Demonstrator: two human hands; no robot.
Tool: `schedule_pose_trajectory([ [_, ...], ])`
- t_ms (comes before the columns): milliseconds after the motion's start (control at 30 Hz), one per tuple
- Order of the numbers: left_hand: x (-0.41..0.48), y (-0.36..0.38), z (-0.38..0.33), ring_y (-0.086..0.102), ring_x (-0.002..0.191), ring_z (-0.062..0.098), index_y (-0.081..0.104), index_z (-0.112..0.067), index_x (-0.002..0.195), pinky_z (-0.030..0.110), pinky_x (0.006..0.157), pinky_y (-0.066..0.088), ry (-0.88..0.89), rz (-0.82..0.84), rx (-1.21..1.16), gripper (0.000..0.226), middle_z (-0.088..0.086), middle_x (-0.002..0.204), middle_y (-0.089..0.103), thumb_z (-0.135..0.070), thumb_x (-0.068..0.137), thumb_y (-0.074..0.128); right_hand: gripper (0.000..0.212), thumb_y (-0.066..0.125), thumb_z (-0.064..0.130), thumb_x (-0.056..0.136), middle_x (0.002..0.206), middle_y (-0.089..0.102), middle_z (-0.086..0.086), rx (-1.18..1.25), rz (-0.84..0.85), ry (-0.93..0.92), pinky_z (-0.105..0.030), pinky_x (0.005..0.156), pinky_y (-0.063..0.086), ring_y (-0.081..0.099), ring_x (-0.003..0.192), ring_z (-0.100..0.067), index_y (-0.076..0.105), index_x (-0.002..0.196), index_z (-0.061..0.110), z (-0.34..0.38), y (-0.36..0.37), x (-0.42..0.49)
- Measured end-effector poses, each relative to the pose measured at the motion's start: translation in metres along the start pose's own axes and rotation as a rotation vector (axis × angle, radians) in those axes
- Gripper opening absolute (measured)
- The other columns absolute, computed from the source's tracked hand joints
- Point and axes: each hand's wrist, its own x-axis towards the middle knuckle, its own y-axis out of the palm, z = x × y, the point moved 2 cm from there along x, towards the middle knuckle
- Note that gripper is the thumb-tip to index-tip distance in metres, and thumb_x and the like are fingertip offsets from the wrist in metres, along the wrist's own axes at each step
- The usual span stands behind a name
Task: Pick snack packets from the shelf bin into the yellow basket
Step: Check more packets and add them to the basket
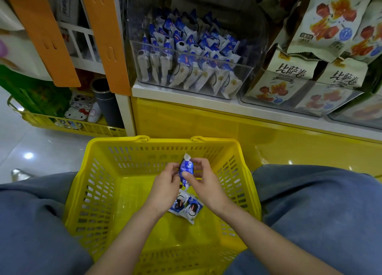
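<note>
Two blue-and-white snack packets [186, 208] already lie on the bottom of the yellow basket [97, 150] between my knees, and a third packet [186, 168] is not yet dropped in. I hold it over the basket's middle, just above the other two. My left hand [166, 183] pinches its left edge and my right hand [203, 181] pinches its right, thumb across the front. The clear shelf bin [194, 54], farther off, looks well stocked, so I judge most of the picking remains.
</note>
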Motion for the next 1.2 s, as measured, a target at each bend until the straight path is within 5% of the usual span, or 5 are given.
schedule_pose_trajectory([
  [100, -0.001, 0.003, -0.011, 0.062, 0.085, 0.001, 0.058, -0.019, 0.100, 0.014, 0.067, 0.052, -0.112, 0.098, -0.352, 0.019, -0.003, 0.097, 0.064, -0.009, 0.096, 0.042, 0.041, 0.069, 0.030, 0.081, 0.111, 0.054, 0.002, -0.035, -0.062, -0.033, -0.005, 0.069, 0.043, 0.052, 0.096, 0.002, 0.041, 0.110, 0.029, 0.007, -0.009, 0.005],
  [233, 0.000, 0.003, -0.019, 0.065, 0.095, 0.014, 0.060, -0.008, 0.106, 0.032, 0.088, 0.051, -0.159, 0.206, -0.699, 0.023, 0.010, 0.104, 0.068, -0.020, 0.095, 0.043, 0.050, 0.076, 0.030, 0.074, 0.109, 0.051, -0.002, 0.000, -0.121, -0.049, -0.009, 0.069, 0.045, 0.052, 0.094, -0.004, 0.041, 0.109, 0.024, 0.016, -0.017, 0.009],
  [667, 0.010, -0.018, -0.063, 0.065, 0.067, 0.002, 0.064, -0.014, 0.092, 0.014, 0.059, 0.050, 0.118, 0.028, -0.440, 0.017, -0.005, 0.073, 0.072, -0.019, 0.094, 0.048, 0.022, 0.068, 0.013, 0.083, 0.094, 0.068, 0.006, 0.135, 0.141, -0.093, -0.017, 0.076, 0.051, 0.065, 0.085, -0.001, 0.058, 0.098, 0.026, 0.066, -0.035, 0.005],
  [900, 0.022, -0.047, -0.127, 0.063, 0.080, 0.005, 0.064, -0.017, 0.099, 0.018, 0.067, 0.051, 0.229, 0.149, -0.395, 0.013, 0.000, 0.091, 0.070, -0.018, 0.091, 0.054, 0.023, 0.067, 0.014, 0.082, 0.099, 0.069, -0.004, 0.120, -0.070, -0.249, -0.021, 0.078, 0.050, 0.064, 0.089, -0.013, 0.061, 0.104, 0.018, 0.131, -0.061, 0.019],
  [1200, 0.055, -0.088, -0.148, 0.057, 0.061, -0.011, 0.058, -0.027, 0.090, 0.022, 0.068, 0.046, 0.338, 0.022, -0.381, 0.007, -0.024, 0.061, 0.063, -0.023, 0.092, 0.053, 0.022, 0.049, 0.022, 0.095, 0.103, 0.063, 0.007, -0.255, -0.243, -0.533, -0.013, 0.081, 0.048, 0.061, 0.094, -0.006, 0.057, 0.115, 0.018, 0.218, -0.105, 0.096],
])
